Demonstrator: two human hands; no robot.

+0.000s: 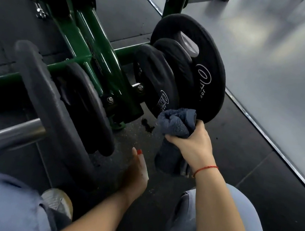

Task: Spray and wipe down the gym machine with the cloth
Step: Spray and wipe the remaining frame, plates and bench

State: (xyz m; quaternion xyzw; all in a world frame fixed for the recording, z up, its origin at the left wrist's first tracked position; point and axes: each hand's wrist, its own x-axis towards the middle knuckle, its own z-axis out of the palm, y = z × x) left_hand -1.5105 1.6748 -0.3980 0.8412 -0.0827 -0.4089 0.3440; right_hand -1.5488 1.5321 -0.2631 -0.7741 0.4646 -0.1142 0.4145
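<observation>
– Green steel frame (98, 50), black rubber plates. Where is the cloth?

– Bunched in the right hand (191, 141), which grips it round the middle. The upper end of the cloth (176, 122) presses against the lower edge of the big plate (208, 68) on the right, and the rest hangs below the fist.

– And the left hand?

– The left hand (137, 173) reaches forward low over the floor, fingers straight, holding nothing, just right of the near plates (82, 110). No spray bottle shows.

– What could go wrong from here?

– Three things, I think. A hard sideways push could rock the small plates (153, 76) on their peg, with fingers close by. The hanging tail of the cloth may drag on the floor, pick up grit and smear it back onto the rubber. And a dark wet patch (147, 124) lies at the foot of the frame, which a shoe could slip on.

– What about the floor and the room?

– Dark speckled rubber floor (231, 145) lies under the machine. A metal strip (261, 133) edges it on the right, and beyond that the pale grey floor (272, 53) is smooth and shiny with soft reflections. A bare steel bar (5, 134) juts in at the near left.
</observation>
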